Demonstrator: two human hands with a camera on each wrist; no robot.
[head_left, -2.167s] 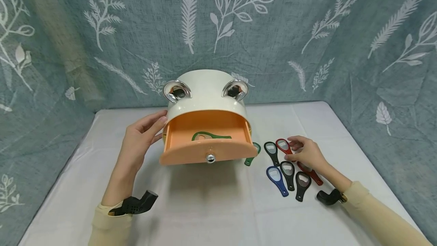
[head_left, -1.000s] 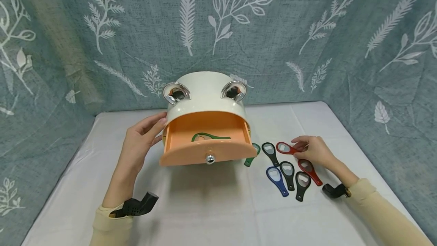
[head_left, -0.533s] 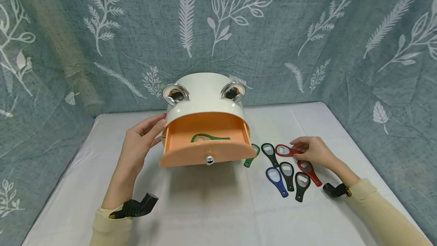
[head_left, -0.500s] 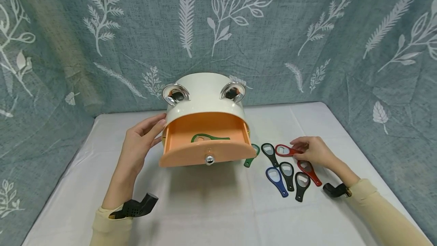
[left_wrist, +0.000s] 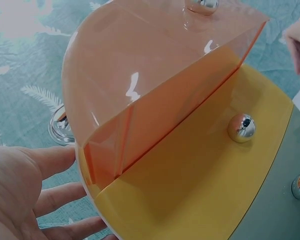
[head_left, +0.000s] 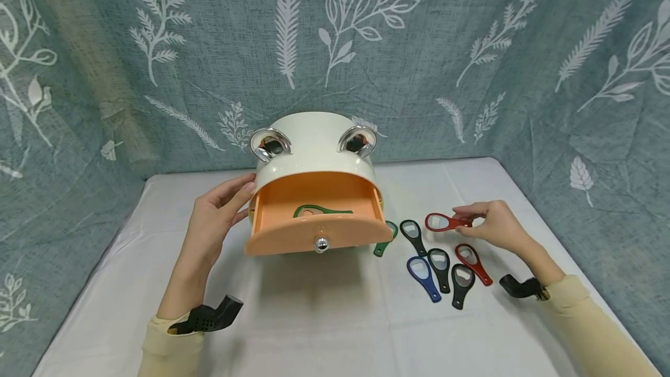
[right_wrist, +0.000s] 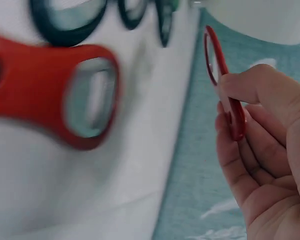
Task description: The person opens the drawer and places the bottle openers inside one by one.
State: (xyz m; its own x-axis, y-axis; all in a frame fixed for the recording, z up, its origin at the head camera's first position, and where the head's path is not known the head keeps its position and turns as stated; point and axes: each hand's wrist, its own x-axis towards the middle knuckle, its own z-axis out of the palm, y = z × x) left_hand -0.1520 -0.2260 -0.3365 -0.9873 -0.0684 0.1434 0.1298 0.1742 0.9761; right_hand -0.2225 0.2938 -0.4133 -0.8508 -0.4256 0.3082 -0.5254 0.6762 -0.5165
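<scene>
My right hand (head_left: 494, 224) pinches a red bottle opener (head_left: 438, 222) by its handle between thumb and fingers, its loop pointing left. In the right wrist view that bottle opener (right_wrist: 217, 65) is raised over the table. My left hand (head_left: 217, 208) rests its extended fingers against the left side of a cream frog-shaped drawer box (head_left: 314, 156). The orange top drawer (head_left: 293, 237) is pulled out, with a green bottle opener (head_left: 324, 210) lying in it. In the left wrist view, my fingers (left_wrist: 60, 200) touch the box's edge beside the drawers.
Right of the box lie a blue bottle opener (head_left: 424, 278), a second red bottle opener (head_left: 473, 263), several black bottle openers (head_left: 439, 269) and a partly hidden green bottle opener (head_left: 384, 240). A yellow drawer (left_wrist: 190, 175) sits below the orange one. A patterned curtain (head_left: 419, 63) hangs behind.
My right hand has turned the red bottle opener sideways from among the others, then lifted it up and slightly right. The left hand and the drawer have stayed put.
</scene>
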